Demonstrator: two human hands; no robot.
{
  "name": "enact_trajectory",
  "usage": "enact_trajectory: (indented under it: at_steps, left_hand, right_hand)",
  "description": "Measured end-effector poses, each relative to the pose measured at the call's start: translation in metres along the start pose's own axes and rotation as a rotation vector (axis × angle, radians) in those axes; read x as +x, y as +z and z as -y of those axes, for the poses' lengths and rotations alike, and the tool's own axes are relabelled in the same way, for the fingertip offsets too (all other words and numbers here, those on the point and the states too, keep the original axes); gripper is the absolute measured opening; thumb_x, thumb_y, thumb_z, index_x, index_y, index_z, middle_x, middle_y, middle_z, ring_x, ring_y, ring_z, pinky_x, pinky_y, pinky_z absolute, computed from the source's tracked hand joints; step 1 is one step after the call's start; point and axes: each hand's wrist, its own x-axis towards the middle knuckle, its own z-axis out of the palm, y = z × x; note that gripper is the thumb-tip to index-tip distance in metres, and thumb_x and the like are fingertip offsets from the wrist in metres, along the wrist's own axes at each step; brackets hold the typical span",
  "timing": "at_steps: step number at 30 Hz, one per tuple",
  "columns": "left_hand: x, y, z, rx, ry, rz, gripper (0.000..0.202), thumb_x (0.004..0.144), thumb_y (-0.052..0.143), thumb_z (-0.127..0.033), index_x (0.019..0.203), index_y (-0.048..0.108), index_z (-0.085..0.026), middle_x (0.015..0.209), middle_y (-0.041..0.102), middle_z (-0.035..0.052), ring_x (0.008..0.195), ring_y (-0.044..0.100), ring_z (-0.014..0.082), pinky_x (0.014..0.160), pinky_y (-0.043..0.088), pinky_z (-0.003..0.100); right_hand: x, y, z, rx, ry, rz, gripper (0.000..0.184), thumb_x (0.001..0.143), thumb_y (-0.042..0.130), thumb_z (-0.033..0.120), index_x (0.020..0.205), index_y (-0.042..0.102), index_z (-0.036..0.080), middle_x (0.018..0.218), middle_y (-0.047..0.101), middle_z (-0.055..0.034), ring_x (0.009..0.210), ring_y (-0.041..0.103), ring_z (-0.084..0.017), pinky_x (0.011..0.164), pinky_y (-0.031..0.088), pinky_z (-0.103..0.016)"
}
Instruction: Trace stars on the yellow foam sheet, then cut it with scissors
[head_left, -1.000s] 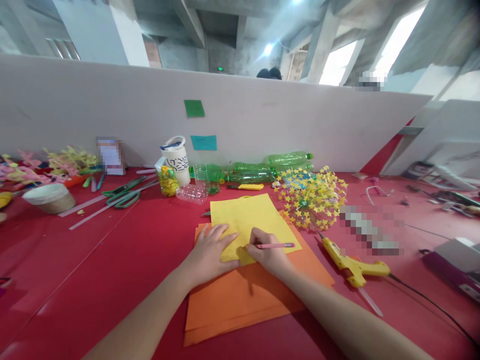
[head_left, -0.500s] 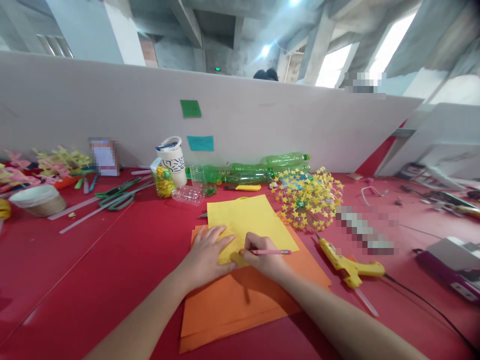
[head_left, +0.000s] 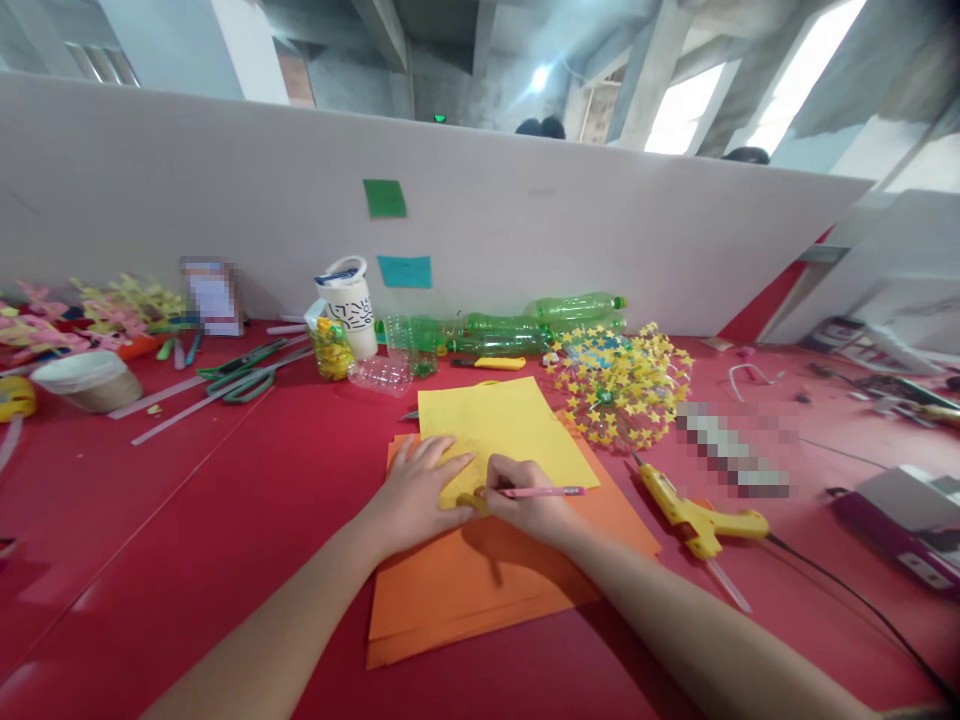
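A yellow paper sheet (head_left: 499, 425) lies on a stack of orange sheets (head_left: 487, 580) on the red table. My left hand (head_left: 418, 487) rests flat on the yellow sheet's near left corner, fingers spread, pressing down what looks like a small yellow piece. My right hand (head_left: 529, 505) is closed around a pink pencil (head_left: 546, 491), its tip at the sheet's near edge beside my left fingers.
A yellow glue gun (head_left: 694, 513) with a black cord lies to the right. A ball of yellow stars (head_left: 619, 385), green plastic bottles (head_left: 525, 325), a patterned cup (head_left: 352, 310), scissors (head_left: 244, 375), a bowl (head_left: 86, 378) and a white partition wall (head_left: 525, 230) lie beyond.
My right hand with the pencil shifted slightly left along the sheet's near edge, closer to my left fingers. The camera view wobbled a little.
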Motion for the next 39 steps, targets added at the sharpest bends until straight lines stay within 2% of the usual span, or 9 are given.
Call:
enact_trajectory:
  at_steps: [7,11,13,16,19,26,29,34,39]
  left_hand:
    - [0.0,-0.001,0.0,-0.009,0.001,-0.003,0.062,0.075,0.05,-0.061,0.128,0.044,-0.029,0.136,0.035,0.0087,0.124,0.027,0.0313,0.101,0.013,0.05]
    - [0.0,0.001,0.002,0.002,-0.003,-0.03,0.062,0.075,0.05,-0.062,0.127,0.045,-0.029,0.135,0.036,0.0089,0.124,0.028,0.032,0.101,0.011,0.052]
    - [0.0,0.002,0.004,0.008,-0.009,-0.052,0.063,0.076,0.048,-0.063,0.128,0.043,-0.027,0.137,0.034,0.0093,0.125,0.027,0.0323,0.101,0.01,0.052]
    - [0.001,0.002,0.005,0.019,-0.018,-0.093,0.06,0.079,0.045,-0.062,0.127,0.045,-0.027,0.14,0.03,0.0088,0.126,0.023,0.0321,0.102,0.01,0.053]
    - [0.001,0.0,0.005,-0.006,-0.007,-0.1,0.048,0.082,0.045,-0.056,0.12,0.051,-0.027,0.133,0.039,0.0068,0.122,0.03,0.029,0.102,0.015,0.05]
    - [0.001,-0.003,0.004,-0.1,-0.015,-0.058,0.038,0.081,0.05,-0.036,0.117,0.055,-0.027,0.13,0.041,0.0046,0.118,0.035,0.0274,0.098,0.028,0.043]
    - [0.001,-0.003,0.004,-0.098,-0.021,-0.038,0.04,0.079,0.051,-0.036,0.118,0.054,-0.027,0.131,0.04,0.0047,0.119,0.035,0.0279,0.098,0.027,0.043]
    - [0.0,-0.003,0.004,-0.086,-0.029,-0.025,0.044,0.078,0.054,-0.041,0.121,0.051,-0.031,0.132,0.038,0.0047,0.119,0.034,0.0296,0.097,0.026,0.045]
    - [0.0,-0.002,0.005,-0.086,-0.016,-0.014,0.038,0.08,0.052,-0.045,0.117,0.054,-0.036,0.132,0.036,0.0041,0.119,0.033,0.0306,0.097,0.024,0.048]
  right_hand:
    - [0.002,-0.003,-0.003,0.112,0.019,-0.038,0.012,0.07,0.051,0.016,0.061,0.042,0.017,0.052,0.043,0.0056,0.048,0.037,-0.007,0.044,0.027,-0.018]
    - [0.005,-0.009,-0.005,0.347,0.151,-0.082,0.021,0.084,0.038,0.031,0.067,0.041,0.018,0.048,0.047,0.0051,0.038,0.039,-0.007,0.039,0.028,-0.018]
    - [0.006,-0.011,-0.006,0.401,0.19,-0.064,0.018,0.084,0.038,0.033,0.072,0.041,0.019,0.046,0.046,0.0065,0.035,0.037,-0.007,0.036,0.026,-0.018]
    - [0.007,-0.013,-0.008,0.378,0.144,-0.046,0.008,0.075,0.049,0.024,0.075,0.043,0.019,0.051,0.046,0.0072,0.041,0.039,-0.007,0.04,0.027,-0.017]
    - [0.008,-0.014,-0.01,0.308,0.072,-0.047,0.005,0.069,0.05,0.015,0.072,0.048,0.018,0.06,0.047,0.0048,0.051,0.041,-0.007,0.046,0.029,-0.018]
    - [0.004,-0.011,-0.01,0.317,0.094,-0.02,0.006,0.067,0.049,0.013,0.069,0.047,0.018,0.056,0.047,0.0054,0.048,0.04,-0.008,0.044,0.028,-0.018]
    - [0.001,-0.008,-0.007,0.343,0.106,0.029,0.005,0.068,0.048,0.013,0.068,0.045,0.018,0.052,0.044,0.0059,0.045,0.038,-0.007,0.043,0.027,-0.018]
    - [-0.001,-0.008,-0.004,0.269,0.026,0.024,0.007,0.066,0.048,0.01,0.066,0.046,0.017,0.054,0.043,0.0061,0.048,0.036,-0.007,0.044,0.026,-0.018]
    - [-0.003,-0.007,-0.007,0.352,0.087,0.093,0.005,0.07,0.046,0.012,0.069,0.046,0.018,0.052,0.049,0.0053,0.044,0.042,-0.007,0.042,0.031,-0.018]
